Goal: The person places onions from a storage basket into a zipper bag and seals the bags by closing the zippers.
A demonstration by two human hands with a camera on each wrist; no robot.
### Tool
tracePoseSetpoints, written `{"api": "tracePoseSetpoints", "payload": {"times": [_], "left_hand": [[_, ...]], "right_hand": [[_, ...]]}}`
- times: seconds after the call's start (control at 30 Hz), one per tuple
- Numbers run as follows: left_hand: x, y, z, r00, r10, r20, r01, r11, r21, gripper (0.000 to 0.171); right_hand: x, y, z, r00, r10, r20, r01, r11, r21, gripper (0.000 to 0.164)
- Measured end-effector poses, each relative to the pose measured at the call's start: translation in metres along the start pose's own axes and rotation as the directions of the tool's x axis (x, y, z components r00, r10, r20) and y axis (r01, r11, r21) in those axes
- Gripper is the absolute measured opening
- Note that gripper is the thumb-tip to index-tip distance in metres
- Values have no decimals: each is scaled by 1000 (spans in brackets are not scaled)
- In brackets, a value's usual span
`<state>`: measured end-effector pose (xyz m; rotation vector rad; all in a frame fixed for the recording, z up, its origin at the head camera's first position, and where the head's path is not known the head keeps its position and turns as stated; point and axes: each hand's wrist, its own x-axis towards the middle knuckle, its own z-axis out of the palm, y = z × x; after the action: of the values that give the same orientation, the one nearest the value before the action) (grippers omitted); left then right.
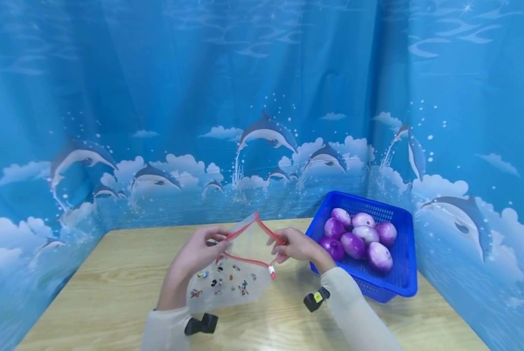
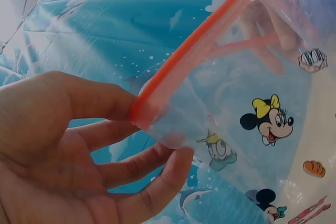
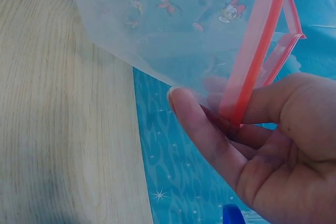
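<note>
Between my hands hangs a clear zip bag (image 1: 226, 287) printed with small cartoon figures, its red-edged mouth spread wide. My left hand (image 1: 202, 251) pinches the left side of that mouth; in the left wrist view the thumb and fingers (image 2: 181, 171) hold the corner by the red strip (image 2: 197, 40). The right side is gripped by my right hand (image 1: 299, 243), and in the right wrist view the thumb and fingers (image 3: 191, 114) close on the red edge. A white and red slider (image 1: 272, 272) sits at the near corner. I see nothing inside the bag.
To the right stands a blue plastic basket (image 1: 404, 273) with several purple onions (image 1: 354, 245) in it. Everything is over a light wooden table (image 1: 126, 263). A blue dolphin-print curtain (image 1: 191, 146) closes off the back and sides.
</note>
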<state>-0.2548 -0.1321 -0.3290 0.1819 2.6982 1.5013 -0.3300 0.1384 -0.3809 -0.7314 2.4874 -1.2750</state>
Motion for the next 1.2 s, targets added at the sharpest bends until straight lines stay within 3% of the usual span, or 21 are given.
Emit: {"api": "tracePoseSetpoints", "payload": {"times": [0.2, 0.73, 1.2], "left_hand": [[0, -2, 2, 1000, 11, 0, -11, 1000, 21, 27], [4, -5, 9, 1000, 6, 0, -5, 994, -107, 25], [9, -5, 17, 1000, 0, -13, -2, 993, -115, 23]], "right_hand": [[1, -1, 1, 1000, -9, 6, 9, 1000, -4, 21], [4, 3, 5, 1000, -22, 11, 22, 1000, -3, 21], [3, 2, 4, 1000, -11, 11, 11, 1000, -28, 21]]}}
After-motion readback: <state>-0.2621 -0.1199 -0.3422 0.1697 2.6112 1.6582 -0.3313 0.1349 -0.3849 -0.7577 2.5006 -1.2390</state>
